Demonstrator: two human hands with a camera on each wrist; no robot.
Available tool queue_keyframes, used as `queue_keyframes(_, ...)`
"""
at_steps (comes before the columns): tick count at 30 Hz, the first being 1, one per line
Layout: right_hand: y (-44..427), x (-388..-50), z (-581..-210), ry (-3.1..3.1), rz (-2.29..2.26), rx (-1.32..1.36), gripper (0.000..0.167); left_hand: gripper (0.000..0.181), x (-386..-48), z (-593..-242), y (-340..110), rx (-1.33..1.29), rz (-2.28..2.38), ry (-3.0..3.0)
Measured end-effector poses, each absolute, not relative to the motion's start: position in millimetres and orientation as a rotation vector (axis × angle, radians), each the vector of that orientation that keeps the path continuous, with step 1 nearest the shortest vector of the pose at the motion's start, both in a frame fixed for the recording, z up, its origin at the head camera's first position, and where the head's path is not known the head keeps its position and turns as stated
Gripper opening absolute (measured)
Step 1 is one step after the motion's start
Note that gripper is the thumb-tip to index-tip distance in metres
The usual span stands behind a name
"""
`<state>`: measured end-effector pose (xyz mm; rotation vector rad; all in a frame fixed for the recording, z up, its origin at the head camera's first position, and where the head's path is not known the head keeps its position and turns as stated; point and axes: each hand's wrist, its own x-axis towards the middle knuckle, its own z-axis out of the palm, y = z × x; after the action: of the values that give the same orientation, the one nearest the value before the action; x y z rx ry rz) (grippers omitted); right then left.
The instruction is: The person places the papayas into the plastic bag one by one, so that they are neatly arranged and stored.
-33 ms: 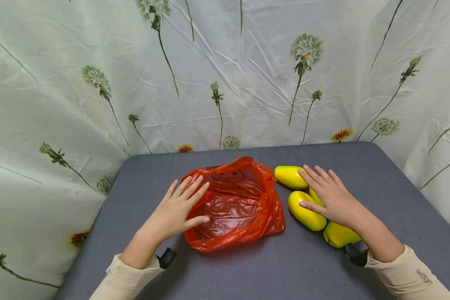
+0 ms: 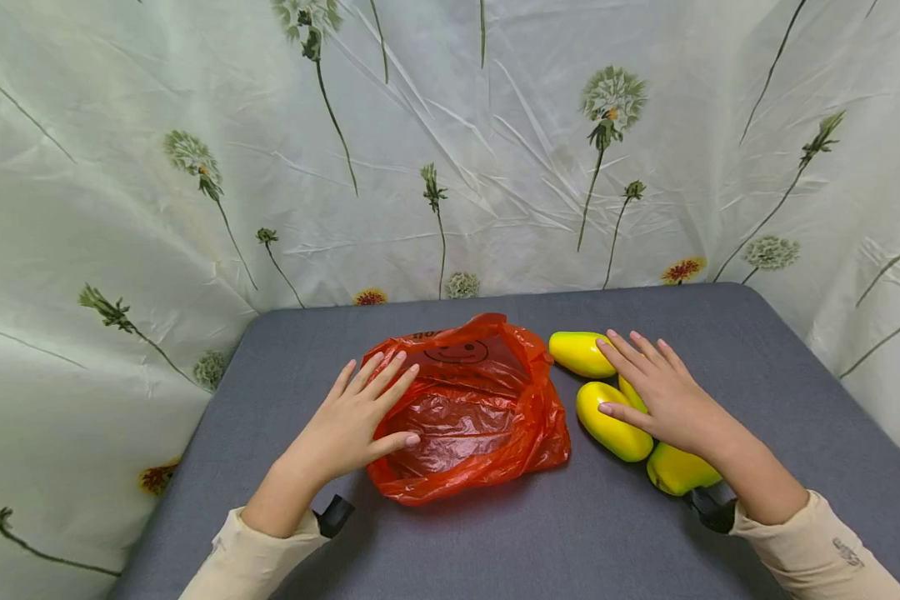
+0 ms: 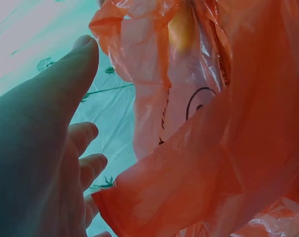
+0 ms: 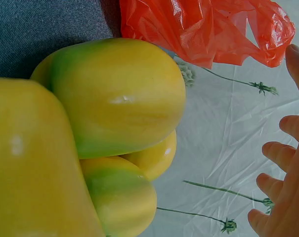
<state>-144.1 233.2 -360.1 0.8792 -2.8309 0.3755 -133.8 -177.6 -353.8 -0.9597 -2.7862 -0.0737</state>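
A red plastic bag [image 2: 457, 433] with a printed smiley face lies with its mouth open on the grey table. Over its left edge my left hand [image 2: 348, 425] is spread, fingers straight and holding nothing; the left wrist view shows the hand [image 3: 45, 128] beside the red film [image 3: 228, 148]. Several yellow-green fruits lie right of the bag, among them one at the back [image 2: 579, 354], one in the middle [image 2: 613, 423] and one nearer [image 2: 678, 469]. Above them spreads my right hand [image 2: 671, 404], empty, partly hiding another fruit. The right wrist view shows fruits [image 4: 119, 98] beside the hand [image 4: 287, 182].
The grey table [image 2: 495, 550] reaches back to a pale curtain [image 2: 495, 167] printed with dandelions and other flowers, which also hangs at the left and right sides. Dark straps [image 2: 335, 517] show at both wrists by the cream sleeves.
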Motion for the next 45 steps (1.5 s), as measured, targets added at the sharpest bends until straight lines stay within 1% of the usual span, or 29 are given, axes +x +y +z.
queue_keyframes(21, 233, -144, -360, -2.813, 0.369, 0.893, 0.076, 0.078, -130, -350, -179, -0.938, -0.084, -2.796)
queue_keyframes(28, 234, -142, -359, -2.804, 0.398, 0.887, 0.077, 0.079, -131, -346, -188, -0.918, -0.132, -2.741)
queue_keyframes(33, 236, -139, -358, -2.797, 0.493, 0.856, 0.078, 0.074, -133, -345, -196, -0.903, -0.219, -2.644)
queue_keyframes(39, 244, -136, -360, -2.761, 0.556, 0.83, 0.079, 0.068, -132, -349, -207, -0.826, -0.324, -2.612)
queue_keyframes(45, 254, -130, -364, -2.778, 0.592, 0.753, 0.079, 0.059, -130, -358, -212, -0.686, -0.615, -2.633)
